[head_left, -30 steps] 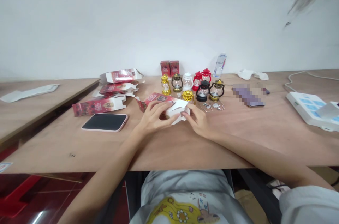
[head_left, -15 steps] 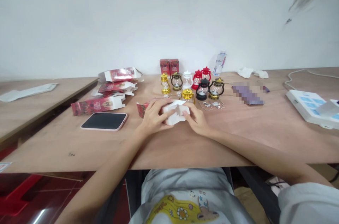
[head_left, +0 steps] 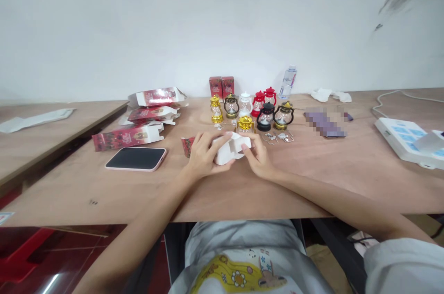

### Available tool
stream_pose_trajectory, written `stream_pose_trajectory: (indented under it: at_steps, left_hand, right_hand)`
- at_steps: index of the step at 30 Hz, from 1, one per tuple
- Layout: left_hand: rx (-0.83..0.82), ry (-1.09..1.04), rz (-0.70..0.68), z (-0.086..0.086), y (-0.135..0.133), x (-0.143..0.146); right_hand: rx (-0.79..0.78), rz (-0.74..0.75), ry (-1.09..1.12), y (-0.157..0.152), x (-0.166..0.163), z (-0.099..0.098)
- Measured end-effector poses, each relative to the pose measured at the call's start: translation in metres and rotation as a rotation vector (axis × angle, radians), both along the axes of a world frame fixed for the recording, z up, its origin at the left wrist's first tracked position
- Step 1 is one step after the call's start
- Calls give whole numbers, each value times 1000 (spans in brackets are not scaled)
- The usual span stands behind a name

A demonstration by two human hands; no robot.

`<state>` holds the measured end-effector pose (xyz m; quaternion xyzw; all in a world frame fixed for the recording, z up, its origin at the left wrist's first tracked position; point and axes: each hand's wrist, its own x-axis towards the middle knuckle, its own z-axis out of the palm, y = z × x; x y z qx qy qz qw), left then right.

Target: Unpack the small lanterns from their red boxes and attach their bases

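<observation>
Between my hands is a small cardboard box (head_left: 225, 153), its white flaps facing me and a red printed part sticking out on the left. My left hand (head_left: 205, 155) is wrapped round the box's left side, thumb near the opening. With fingers and thumb, my right hand (head_left: 256, 155) pinches a white flap on the right. Just behind the box stands a gold mini lantern (head_left: 246, 123), its lower part hidden. Further back are several more lanterns, among them a black one (head_left: 266, 117) and a white one (head_left: 245, 105).
Flattened red boxes (head_left: 126, 138) are piled at the left, behind a phone (head_left: 136, 159). Two upright red boxes (head_left: 221, 87) and a bottle (head_left: 288, 82) stand by the wall. Small metal pieces (head_left: 283, 137) lie before the lanterns. A white power strip (head_left: 405, 139) is at the right.
My left fingers and thumb have shifted on the box, and its white flaps sit at a slightly different angle. My right hand still pinches the flap. The lanterns have not moved.
</observation>
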<state>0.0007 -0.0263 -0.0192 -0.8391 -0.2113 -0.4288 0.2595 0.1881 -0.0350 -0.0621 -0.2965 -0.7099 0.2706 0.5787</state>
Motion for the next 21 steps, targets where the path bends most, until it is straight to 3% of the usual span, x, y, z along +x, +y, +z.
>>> stream_pose_trajectory:
  at_steps: [4,10,17,21]
  left_hand:
    - [21,-5,17,-1,0,-1]
    - [47,-82,-80,-3,1,-1]
    - [62,-39,-114,-5,0,1]
    - [62,-35,-127,-4,-1,2]
  right_hand:
    - [19,-10,-17,-2,2,2]
    - [94,80,-24,-9,4,11]
    - [-90,266,118,-9,-5,11]
    - [-145,282,182,-8,-9,11]
